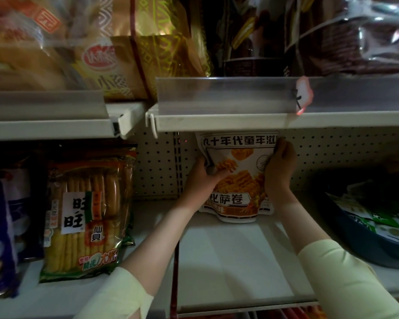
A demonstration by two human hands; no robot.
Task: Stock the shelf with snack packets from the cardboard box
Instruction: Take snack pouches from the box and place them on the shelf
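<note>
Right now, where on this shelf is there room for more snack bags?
The white shelf is bare in front of the snack bag and on both sides of it, between the cracker pack and the blue tub. Left of the crackers and on the upper shelf it is crowded.

1. We see one snack packet [240, 155]. It is white, with yellow-orange twisty snacks drawn on the front and big dark letters at the top and near the bottom.
2. It stands upright at the back of the shelf [228, 261], with its front facing us and its bottom edge on the white board.
3. Its very top is hidden behind the edge of the board above.
4. Our left hand [202, 178] grips its left side and our right hand [280, 169] grips its right side.
5. The packet's sides are squeezed in a little.
</note>
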